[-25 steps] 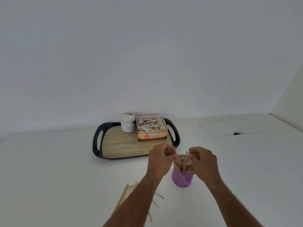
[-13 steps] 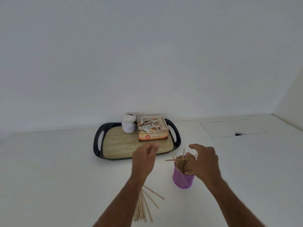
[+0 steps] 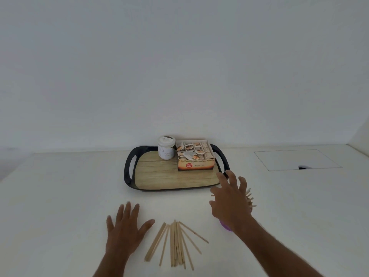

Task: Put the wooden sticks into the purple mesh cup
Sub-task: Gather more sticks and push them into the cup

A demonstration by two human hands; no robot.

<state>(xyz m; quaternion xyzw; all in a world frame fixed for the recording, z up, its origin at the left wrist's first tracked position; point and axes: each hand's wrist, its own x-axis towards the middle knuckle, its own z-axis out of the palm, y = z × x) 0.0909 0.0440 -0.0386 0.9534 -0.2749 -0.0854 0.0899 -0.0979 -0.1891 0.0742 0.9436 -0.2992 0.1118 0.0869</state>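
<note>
Both hands spread and empty, left hand (image 3: 125, 230) beside the loose wooden sticks (image 3: 175, 243), so best gather them into one bundle while right hand (image 3: 229, 198) steadies the purple mesh cup (image 3: 225, 226).

A home or office tea corner: white counter (image 3: 60, 196), tray (image 3: 127, 168) holding tea-bag box (image 3: 196, 166) and jar (image 3: 166, 148).

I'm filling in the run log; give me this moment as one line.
left hand: open, beside loose sticks | right hand: open, before purple mesh cup | cup partly filled

Pale wooden sticks (image 3: 175, 243), wood-grain tray (image 3: 159, 172)
</note>
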